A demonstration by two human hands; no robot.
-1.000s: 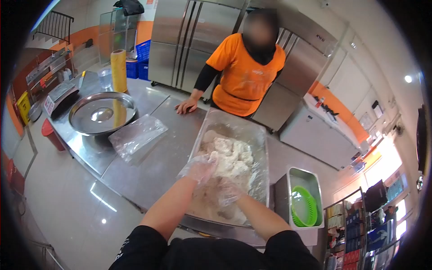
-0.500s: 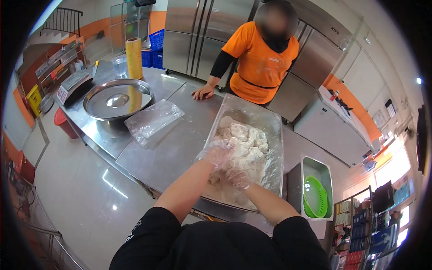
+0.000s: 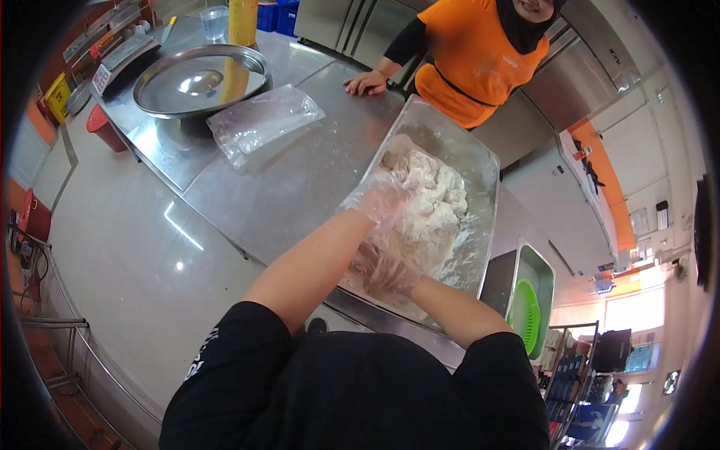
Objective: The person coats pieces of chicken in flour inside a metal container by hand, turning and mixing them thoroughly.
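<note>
A deep rectangular tub (image 3: 487,217) in front of me holds a heap of lumpy pieces coated in white flour (image 3: 435,191); what lies under the coating I cannot make out. Both my hands are inside the tub, in loose clear plastic gloves. My left hand (image 3: 384,199) lies against the left side of the heap, its fingers reaching out over the lumps. Lower down, at the near end, my right hand (image 3: 394,271) points left with fingers spread in the floury material. Its fingertips are partly blurred, and neither hand shows a clear grip.
The tub stands on a steel table (image 3: 292,180). To its left lie a clear plastic bag (image 3: 266,124) and a wide round metal tray (image 3: 161,82), near a scale (image 3: 124,60). A metal pan (image 3: 551,277) with a green basket (image 3: 527,319) is at right. A co-worker's hand (image 3: 367,82) rests beyond the tub.
My view has tilted, so the table and tub appear higher and farther right. My right hand's fingers now extend farther left across the near end. My left hand stays at the heap's left side.
</note>
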